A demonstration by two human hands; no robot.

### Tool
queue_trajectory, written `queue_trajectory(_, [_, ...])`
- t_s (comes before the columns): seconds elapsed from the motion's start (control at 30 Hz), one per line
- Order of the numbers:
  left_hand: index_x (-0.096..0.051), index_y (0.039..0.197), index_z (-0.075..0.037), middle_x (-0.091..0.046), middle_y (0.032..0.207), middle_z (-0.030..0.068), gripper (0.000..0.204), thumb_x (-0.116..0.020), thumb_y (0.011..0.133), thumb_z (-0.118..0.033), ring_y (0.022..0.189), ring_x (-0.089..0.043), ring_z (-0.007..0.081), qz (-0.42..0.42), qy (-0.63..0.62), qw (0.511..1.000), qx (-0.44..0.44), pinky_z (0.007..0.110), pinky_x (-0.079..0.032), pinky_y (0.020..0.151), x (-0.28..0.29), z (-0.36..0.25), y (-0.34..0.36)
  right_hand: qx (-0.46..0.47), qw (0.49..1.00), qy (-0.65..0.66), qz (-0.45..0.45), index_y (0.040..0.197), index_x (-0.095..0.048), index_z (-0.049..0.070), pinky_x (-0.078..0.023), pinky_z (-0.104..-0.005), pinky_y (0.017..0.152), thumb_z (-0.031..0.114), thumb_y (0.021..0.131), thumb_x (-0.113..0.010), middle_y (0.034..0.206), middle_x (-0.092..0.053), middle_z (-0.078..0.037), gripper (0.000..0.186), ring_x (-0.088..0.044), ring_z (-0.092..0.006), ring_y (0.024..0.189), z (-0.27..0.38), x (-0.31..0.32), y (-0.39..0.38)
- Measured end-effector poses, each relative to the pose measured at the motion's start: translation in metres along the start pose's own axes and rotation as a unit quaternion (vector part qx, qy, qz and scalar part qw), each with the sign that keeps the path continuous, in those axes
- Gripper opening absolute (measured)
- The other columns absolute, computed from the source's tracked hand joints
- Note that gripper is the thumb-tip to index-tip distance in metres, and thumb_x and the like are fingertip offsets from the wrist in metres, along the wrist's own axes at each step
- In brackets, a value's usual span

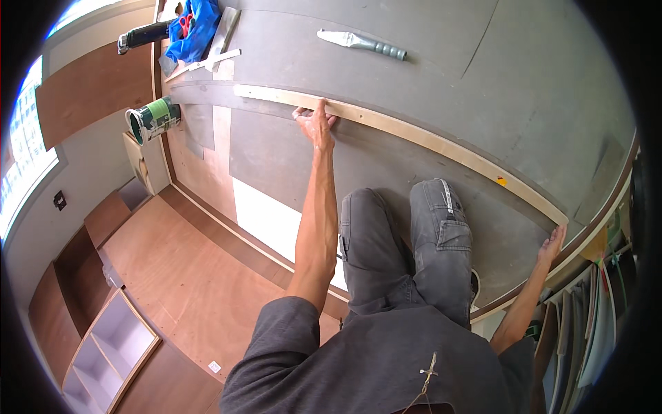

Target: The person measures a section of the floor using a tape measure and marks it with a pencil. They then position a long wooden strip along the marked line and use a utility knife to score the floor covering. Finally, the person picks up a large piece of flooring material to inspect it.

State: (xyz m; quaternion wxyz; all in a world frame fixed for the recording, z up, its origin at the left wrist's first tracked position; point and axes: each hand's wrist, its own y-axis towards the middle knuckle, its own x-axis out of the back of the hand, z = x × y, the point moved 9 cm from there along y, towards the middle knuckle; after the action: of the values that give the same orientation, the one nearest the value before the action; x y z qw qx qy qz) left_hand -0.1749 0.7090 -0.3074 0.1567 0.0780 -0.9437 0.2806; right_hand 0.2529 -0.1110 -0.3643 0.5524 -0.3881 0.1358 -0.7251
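Observation:
A long, narrow pale wooden strip [417,136] lies across the grey sheet in front of my knees, bending through the wide view. My left hand [317,125] grips its near edge left of the middle, thumb on the wood and fingers curled beneath the thumb. At the far right end, my right hand [551,246] has its fingers closed against the strip's tip, beside the work surface's edge. A small yellow-orange mark [502,181] shows on the strip near that end. Beyond the strip rests a grey cutting knife [362,44] with a ribbed handle.
I kneel on the large grey sheet [441,62]. At the left edge stand a green tin [154,119], a blue bag [193,31] with red-handled scissors [185,25], and a black tool [143,36]. Reddish plywood [186,276] lies lower left; upright panels [579,324] stand right.

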Motion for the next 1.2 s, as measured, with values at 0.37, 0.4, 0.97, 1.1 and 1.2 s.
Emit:
queue_trajectory(0.37, [-0.036,0.127,0.001,-0.054,0.111,0.0132,0.072,-0.083,0.081,-0.029,0.095,-0.06,0.0203,-0.104,0.091,0.987,-0.087,0.035,-0.059,0.072,0.016,0.007,0.007,0.011,0.999,-0.047,-0.008,0.156,-0.047,0.027,-0.025,-0.0357,0.104,0.055,0.093,-0.071,0.158,-0.049,0.003,0.074,-0.039,-0.013,0.145,0.006,-0.006,-0.011])
queue_trajectory(0.4, [-0.036,0.126,0.001,-0.054,0.111,0.0133,0.072,-0.083,0.081,-0.03,0.094,-0.06,0.0202,-0.105,0.11,0.985,-0.084,0.035,-0.059,0.072,0.016,0.008,0.007,0.012,0.999,-0.047,-0.009,0.157,-0.047,0.027,-0.024,-0.0363,0.105,0.056,0.093,-0.071,0.158,-0.048,0.003,0.074,-0.038,-0.0136,0.145,0.006,-0.004,-0.012])
queue_trajectory(0.97, [-0.043,0.122,0.004,-0.058,0.103,0.0135,0.067,-0.084,0.078,-0.026,0.083,-0.063,0.0202,-0.093,0.147,0.982,-0.068,0.033,-0.061,0.063,0.009,-0.011,-0.004,0.013,0.998,-0.06,-0.019,0.156,-0.048,0.025,-0.03,-0.0296,0.09,0.055,0.093,-0.071,0.157,-0.051,0.003,0.073,-0.042,-0.0124,0.142,0.013,-0.002,-0.024])
queue_trajectory(1.1, [-0.043,0.122,0.004,-0.056,0.1,0.0119,0.065,-0.083,0.078,-0.023,0.081,-0.062,0.0188,-0.078,0.105,0.989,-0.062,0.032,-0.06,0.062,0.004,-0.012,-0.011,0.01,0.998,-0.057,-0.026,0.156,-0.048,0.027,-0.028,-0.0318,0.095,0.057,0.092,-0.071,0.157,-0.05,0.002,0.073,-0.041,-0.0127,0.143,0.011,-0.001,-0.027])
queue_trajectory(1.2, [-0.043,0.122,0.004,-0.056,0.1,0.0112,0.065,-0.083,0.078,-0.022,0.08,-0.061,0.0183,-0.076,0.101,0.99,-0.058,0.032,-0.06,0.062,0.004,-0.014,-0.013,0.011,0.998,-0.057,-0.025,0.155,-0.049,0.027,-0.027,-0.0329,0.098,0.057,0.092,-0.071,0.157,-0.05,0.002,0.074,-0.04,-0.0128,0.143,0.011,-0.002,-0.029])
